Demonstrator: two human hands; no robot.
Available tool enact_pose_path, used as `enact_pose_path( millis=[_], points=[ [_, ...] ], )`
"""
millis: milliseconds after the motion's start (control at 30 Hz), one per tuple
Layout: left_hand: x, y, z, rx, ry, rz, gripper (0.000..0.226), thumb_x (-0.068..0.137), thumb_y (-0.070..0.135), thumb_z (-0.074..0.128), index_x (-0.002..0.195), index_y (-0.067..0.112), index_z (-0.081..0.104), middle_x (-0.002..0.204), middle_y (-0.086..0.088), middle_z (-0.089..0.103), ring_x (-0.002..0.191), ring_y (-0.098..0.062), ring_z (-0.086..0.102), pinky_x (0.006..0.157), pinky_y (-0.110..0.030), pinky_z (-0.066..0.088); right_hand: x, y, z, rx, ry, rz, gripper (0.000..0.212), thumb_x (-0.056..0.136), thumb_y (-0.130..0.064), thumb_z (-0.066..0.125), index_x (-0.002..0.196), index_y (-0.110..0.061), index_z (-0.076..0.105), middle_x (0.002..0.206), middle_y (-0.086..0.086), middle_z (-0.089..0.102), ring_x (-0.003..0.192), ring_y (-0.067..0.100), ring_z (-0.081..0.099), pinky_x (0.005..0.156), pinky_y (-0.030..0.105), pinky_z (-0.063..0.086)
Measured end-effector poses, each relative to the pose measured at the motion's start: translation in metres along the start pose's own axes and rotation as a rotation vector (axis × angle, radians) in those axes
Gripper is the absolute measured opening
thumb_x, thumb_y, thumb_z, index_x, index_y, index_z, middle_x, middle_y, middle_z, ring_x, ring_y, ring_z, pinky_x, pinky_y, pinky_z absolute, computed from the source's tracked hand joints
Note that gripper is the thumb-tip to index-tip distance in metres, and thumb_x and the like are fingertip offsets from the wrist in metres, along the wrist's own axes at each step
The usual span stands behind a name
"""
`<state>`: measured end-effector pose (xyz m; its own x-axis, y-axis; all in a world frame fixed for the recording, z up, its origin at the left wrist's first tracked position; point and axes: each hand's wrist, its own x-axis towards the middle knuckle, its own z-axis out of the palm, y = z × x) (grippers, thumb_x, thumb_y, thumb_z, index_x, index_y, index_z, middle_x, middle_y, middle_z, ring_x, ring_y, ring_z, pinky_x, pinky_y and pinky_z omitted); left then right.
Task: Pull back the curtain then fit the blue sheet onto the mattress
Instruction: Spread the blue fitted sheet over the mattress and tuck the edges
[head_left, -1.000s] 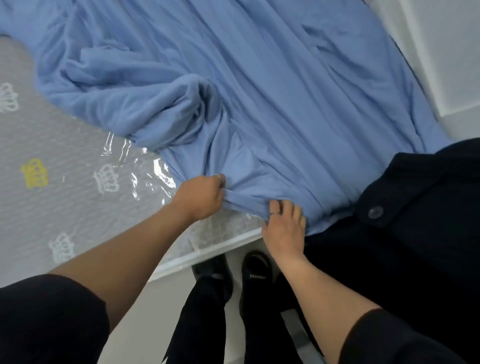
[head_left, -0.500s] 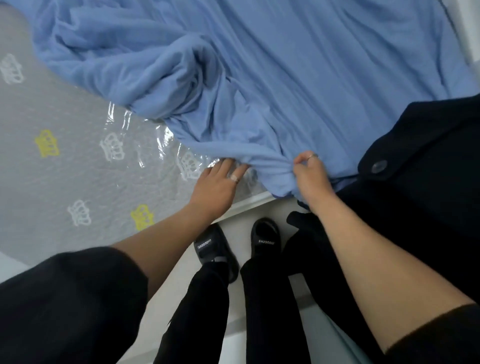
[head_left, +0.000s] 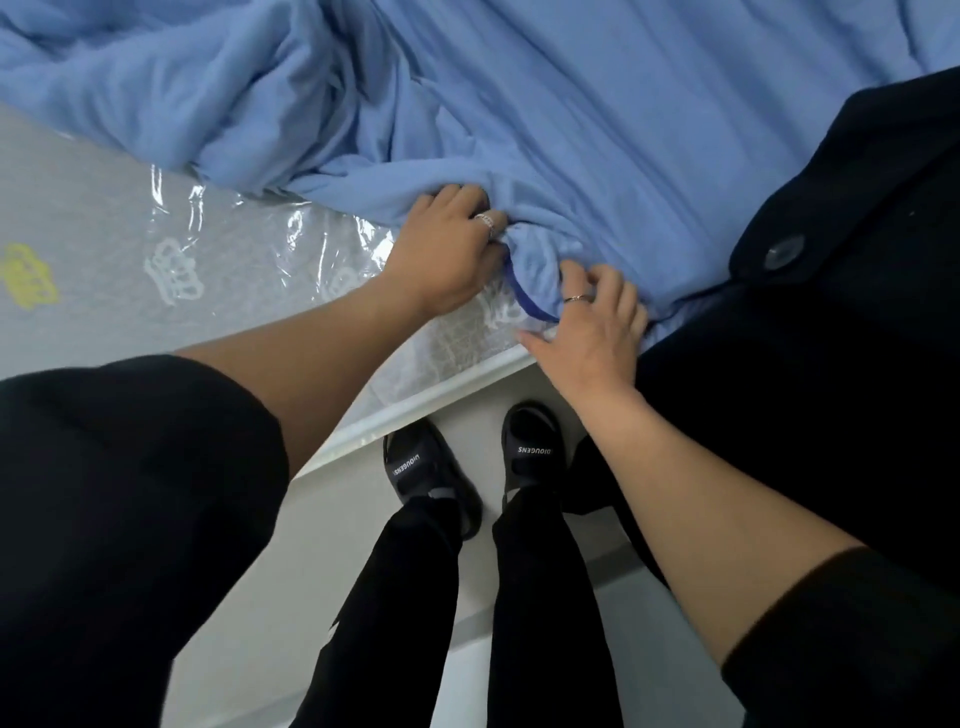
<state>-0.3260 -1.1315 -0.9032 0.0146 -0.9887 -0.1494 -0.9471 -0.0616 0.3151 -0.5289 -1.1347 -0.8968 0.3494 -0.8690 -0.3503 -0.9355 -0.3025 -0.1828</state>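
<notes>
The blue sheet (head_left: 597, 119) lies crumpled over the upper part of the view, spread on a grey mattress (head_left: 93, 249) printed with crowns and wrapped in clear plastic. My left hand (head_left: 452, 249) grips a bunched fold of the sheet near the mattress's front edge. Just right of it, my right hand (head_left: 592, 327) curls its fingers into the sheet's hem, where a darker blue elastic band (head_left: 524, 301) shows. The curtain is not in view.
A black coat with a button (head_left: 831, 249) lies on the sheet at the right, over the bed's edge. My feet in black slippers (head_left: 431, 467) stand on the pale floor close to the white bed frame (head_left: 415, 410).
The view has shifted and closed in on the bed's edge. My left hand went from lying flat on the mattress to gripping the sheet. My right hand has moved down to the hem.
</notes>
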Motion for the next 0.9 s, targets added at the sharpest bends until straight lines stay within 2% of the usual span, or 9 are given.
enact_pose_path(
  millis=[100,233,333,433,500,567,700,800,900],
  points=[
    [-0.029,0.000,-0.012,-0.130,0.109,0.128,0.020,0.094,0.022,0.058,0.096,0.004,0.066,0.093,-0.015,0.062,0.082,-0.036,0.057,0.071,-0.042,0.043,-0.003,0.002,-0.003,0.199,0.080,0.024,0.043,0.074,-0.005,0.063,0.116,-0.013,0.065,0.117,0.012,0.058,0.109,0.038,0.052,0.091,0.053,0.045],
    [-0.080,0.006,-0.032,-0.201,-0.056,0.039,0.037,0.099,0.035,0.041,0.088,0.005,0.060,0.076,-0.018,0.064,0.067,-0.041,0.060,0.062,-0.043,0.048,-0.023,-0.002,-0.016,0.205,0.195,-0.027,0.044,0.069,-0.002,0.056,0.106,-0.018,0.072,0.118,0.009,0.058,0.112,0.036,0.049,0.101,0.052,0.035],
    [-0.124,0.013,-0.040,-0.111,-0.199,0.053,0.043,0.098,0.049,0.032,0.083,0.016,0.056,0.068,-0.009,0.064,0.062,-0.037,0.062,0.055,-0.036,0.044,-0.058,0.007,-0.010,0.252,0.154,-0.264,0.036,0.071,0.000,0.061,0.101,-0.014,0.074,0.109,0.013,0.062,0.102,0.037,0.054,0.092,0.049,0.041],
    [-0.160,0.017,-0.033,-0.017,-0.410,0.053,0.048,0.089,0.068,0.038,0.086,0.023,0.054,0.070,-0.001,0.065,0.067,-0.030,0.065,0.054,-0.031,0.041,-0.086,0.019,0.003,0.166,-0.107,-0.423,0.033,0.077,-0.004,0.061,0.107,-0.012,0.071,0.094,0.008,0.065,0.090,0.034,0.060,0.081,0.043,0.045],
    [-0.179,0.021,-0.019,0.067,-0.604,-0.002,0.045,0.084,0.068,0.045,0.098,0.027,0.057,0.084,-0.001,0.069,0.081,-0.029,0.068,0.059,-0.033,0.039,-0.089,0.020,0.014,0.015,-0.377,-0.427,0.031,0.084,-0.009,0.053,0.111,-0.016,0.066,0.099,0.007,0.064,0.097,0.034,0.059,0.084,0.042,0.044],
    [-0.192,0.030,0.001,0.084,-0.782,-0.062,0.038,0.085,0.058,0.052,0.110,0.030,0.057,0.100,-0.002,0.070,0.095,-0.030,0.068,0.066,-0.035,0.041,-0.084,0.016,0.026,-0.065,-0.610,-0.424,0.025,0.088,-0.011,0.047,0.108,-0.018,0.060,0.107,0.006,0.063,0.105,0.033,0.057,0.085,0.040,0.042],
    [-0.204,0.045,0.040,-0.027,-1.121,-0.191,0.042,0.086,0.029,0.052,0.127,0.023,0.053,0.120,-0.008,0.064,0.110,-0.032,0.062,0.085,-0.040,0.050,-0.063,-0.007,0.051,-0.326,-0.850,-0.309,0.033,0.087,-0.017,0.043,0.113,-0.028,0.059,0.119,0.000,0.064,0.113,0.027,0.054,0.093,0.047,0.028],
    [-0.214,0.052,0.056,-0.046,-1.093,-0.148,0.036,0.086,0.022,0.053,0.122,0.020,0.057,0.119,-0.010,0.064,0.109,-0.032,0.064,0.088,-0.040,0.051,-0.056,-0.021,0.069,-0.513,-1.049,-0.221,0.054,0.088,-0.017,0.040,0.140,-0.033,0.046,0.145,0.004,0.047,0.137,0.032,0.033,0.107,0.067,0.010],
    [-0.217,0.029,0.049,0.039,-0.923,-0.054,0.021,0.088,0.030,0.060,0.107,0.020,0.061,0.111,-0.005,0.067,0.102,-0.029,0.066,0.082,-0.035,0.048,-0.054,-0.022,0.072,-0.560,-1.177,-0.207,0.066,0.090,-0.024,0.039,0.153,-0.036,0.027,0.160,0.007,0.025,0.148,0.034,0.013,0.111,0.070,0.004]
  ],
)
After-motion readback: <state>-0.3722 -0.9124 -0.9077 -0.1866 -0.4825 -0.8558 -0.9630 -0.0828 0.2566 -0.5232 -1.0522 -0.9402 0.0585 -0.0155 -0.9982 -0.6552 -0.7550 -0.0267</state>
